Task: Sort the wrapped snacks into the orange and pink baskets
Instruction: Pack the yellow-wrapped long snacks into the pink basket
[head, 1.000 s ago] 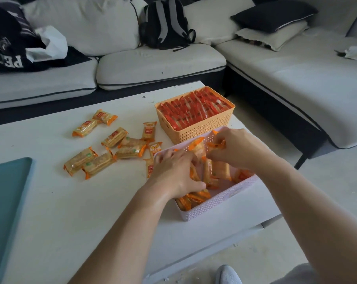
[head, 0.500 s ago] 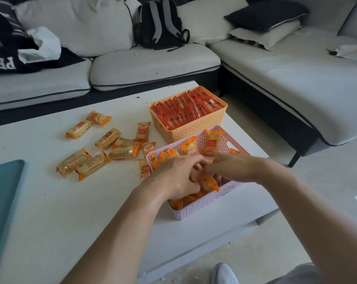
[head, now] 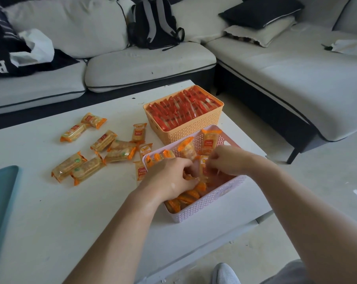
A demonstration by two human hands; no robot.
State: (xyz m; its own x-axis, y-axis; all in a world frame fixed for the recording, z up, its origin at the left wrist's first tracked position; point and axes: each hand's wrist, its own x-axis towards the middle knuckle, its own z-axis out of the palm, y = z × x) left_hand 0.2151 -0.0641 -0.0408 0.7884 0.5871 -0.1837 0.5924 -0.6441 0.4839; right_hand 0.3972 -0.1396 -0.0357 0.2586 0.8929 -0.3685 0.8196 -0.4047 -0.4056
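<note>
A teal tray (head: 0, 193) lay at the tabletop's (head: 50, 226) left edge, and a black backpack (head: 155, 23) leaned on the pale sofa (head: 144, 64) beyond. Loose snacks (head: 120, 153) in crinkly wrappers were scattered left of two perforated plastic baskets. The orange basket (head: 191, 130) held red packets (head: 183, 107) in tight rows. Inside the pink basket (head: 212, 203), the left hand (head: 169, 178) and right hand (head: 228, 160) curled their fingers around orange packets (head: 191, 194), hiding several.

orange basket (head: 189, 130) full, pink basket (head: 210, 203) (part-filled)
</note>
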